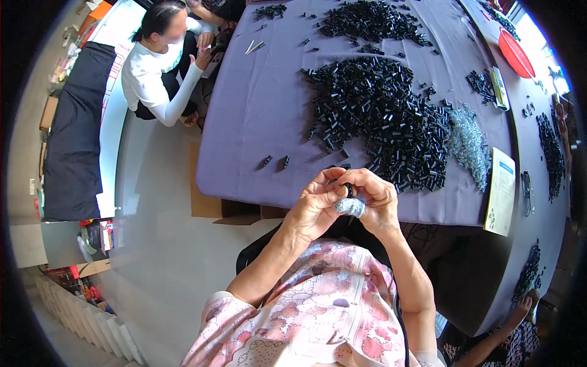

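My left hand point(315, 208) and my right hand point(380, 202) meet at the table's near edge, in front of my chest. Between their fingertips is a small black cylindrical part point(348, 189), pinched from both sides and partly hidden by the fingers. A grey speckled wrap point(350, 208) covers my right thumb. Just beyond my hands spreads a big heap of similar black parts point(379, 110). Against its right side lies a pile of small shiny clear or silvery pieces point(469, 144). A few loose black parts point(285, 162) lie left of the heap.
A lilac cloth covers the table point(244, 134). To the right are a yellow-edged booklet point(501, 192), a red basket point(516, 54) and glasses point(527, 192). A person in white point(159, 67) sits at the far left. Another person's hand point(523, 306) works at lower right. A cardboard box point(208, 202) stands below the table.
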A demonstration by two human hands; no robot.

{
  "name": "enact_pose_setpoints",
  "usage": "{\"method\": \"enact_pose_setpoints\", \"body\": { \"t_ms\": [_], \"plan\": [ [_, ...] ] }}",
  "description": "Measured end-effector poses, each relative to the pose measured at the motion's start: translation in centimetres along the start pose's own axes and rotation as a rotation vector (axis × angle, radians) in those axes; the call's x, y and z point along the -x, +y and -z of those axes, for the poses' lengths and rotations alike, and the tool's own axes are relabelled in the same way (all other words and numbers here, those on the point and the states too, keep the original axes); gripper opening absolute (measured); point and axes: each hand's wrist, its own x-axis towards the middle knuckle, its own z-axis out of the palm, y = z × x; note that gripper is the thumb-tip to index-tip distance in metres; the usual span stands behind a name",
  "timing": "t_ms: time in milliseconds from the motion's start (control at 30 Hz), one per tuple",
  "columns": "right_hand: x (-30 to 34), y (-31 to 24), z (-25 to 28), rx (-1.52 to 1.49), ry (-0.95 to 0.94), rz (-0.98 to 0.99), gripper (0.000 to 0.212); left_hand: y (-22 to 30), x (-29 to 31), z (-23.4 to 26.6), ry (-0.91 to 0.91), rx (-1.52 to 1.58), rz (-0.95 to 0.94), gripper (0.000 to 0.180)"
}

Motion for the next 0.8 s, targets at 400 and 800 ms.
{"method": "enact_pose_setpoints", "body": {
  "t_ms": [400,800],
  "plan": [
    [0.5,0.5,0.2,-0.113,0.049,-0.045,0.024,-0.3,-0.4,0.3,0.036,0.011,0.066,0.040],
    [1.3,1.3,1.3,-0.116,-0.020,-0.121,0.039,-0.8,-0.8,-0.1,0.117,-0.078,0.063,0.030]
  ]
}}
